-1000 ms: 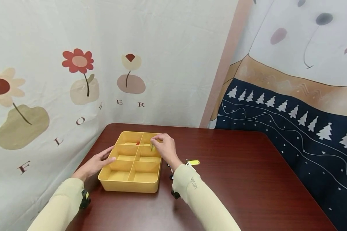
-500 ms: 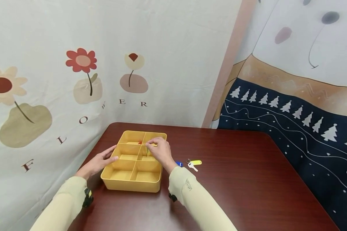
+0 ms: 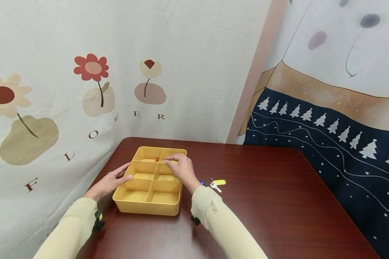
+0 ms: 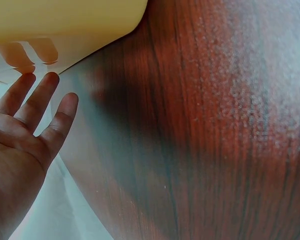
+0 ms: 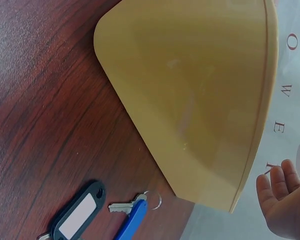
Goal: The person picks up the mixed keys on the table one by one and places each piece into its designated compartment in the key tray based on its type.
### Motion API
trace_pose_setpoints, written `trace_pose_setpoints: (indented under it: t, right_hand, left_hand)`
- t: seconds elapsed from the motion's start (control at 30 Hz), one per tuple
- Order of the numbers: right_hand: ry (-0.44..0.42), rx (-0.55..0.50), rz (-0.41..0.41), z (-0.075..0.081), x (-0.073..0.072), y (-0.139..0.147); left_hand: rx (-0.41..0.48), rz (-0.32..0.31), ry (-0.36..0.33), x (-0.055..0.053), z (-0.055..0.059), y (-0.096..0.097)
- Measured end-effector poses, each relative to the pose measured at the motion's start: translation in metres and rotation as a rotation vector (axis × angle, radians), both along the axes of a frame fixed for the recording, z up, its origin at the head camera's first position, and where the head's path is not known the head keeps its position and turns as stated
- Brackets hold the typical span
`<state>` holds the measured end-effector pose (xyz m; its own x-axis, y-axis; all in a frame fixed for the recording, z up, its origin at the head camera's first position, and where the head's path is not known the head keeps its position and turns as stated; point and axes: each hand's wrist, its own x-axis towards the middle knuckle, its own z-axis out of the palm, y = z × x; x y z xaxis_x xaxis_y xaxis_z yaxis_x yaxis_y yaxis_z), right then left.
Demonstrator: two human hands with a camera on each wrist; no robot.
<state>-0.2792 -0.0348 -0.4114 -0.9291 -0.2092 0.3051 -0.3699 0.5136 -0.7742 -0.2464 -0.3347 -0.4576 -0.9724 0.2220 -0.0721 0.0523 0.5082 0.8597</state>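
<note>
A yellow box (image 3: 146, 208) with several compartments stands on the table. My left hand (image 3: 107, 184) rests against its left side, thumb at the rim; the left wrist view shows straight fingers (image 4: 37, 102) at the outer wall. Over the middle right compartment hovers my right hand (image 3: 181, 169), fingers loosely bent, nothing visible hanging from them. A small faint item, partly hidden by that hand, lies on this compartment's floor (image 3: 163, 178). Something red (image 3: 157, 160) shows in the back left compartment.
Right of the box lie a key with a yellow tag (image 3: 219, 182) and a blue-tagged key (image 5: 132, 220), partly behind my right wrist in the head view. The right wrist view adds a black-framed key tag (image 5: 77, 215). Printed curtains (image 3: 194, 72) hang behind the table (image 3: 262, 198).
My right hand has moved left over the middle right compartment. The yellow-green thing hanging from its fingers has dropped from view. My left hand stays at the box.
</note>
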Motion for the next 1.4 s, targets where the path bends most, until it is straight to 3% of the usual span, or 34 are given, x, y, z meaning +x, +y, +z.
trace_pose_setpoints:
  t: [0.43, 0.7, 1.07, 1.4]
  right_hand:
    - [0.006, 0.032, -0.019, 0.000, -0.006, 0.018]
    - [-0.017, -0.008, -0.025, 0.001, -0.009, 0.041]
    - [0.000, -0.014, -0.101, -0.001, -0.018, 0.068]
    - [-0.017, 0.009, -0.207, -0.006, -0.023, 0.109]
  left_hand:
    - [-0.042, 0.017, -0.003, 0.000, 0.002, 0.001]
    - [-0.062, 0.023, 0.003, 0.000, 0.004, 0.004]
    - [-0.075, 0.015, -0.017, 0.005, 0.007, -0.003]
    - [-0.067, 0.003, -0.034, 0.000, 0.006, 0.002]
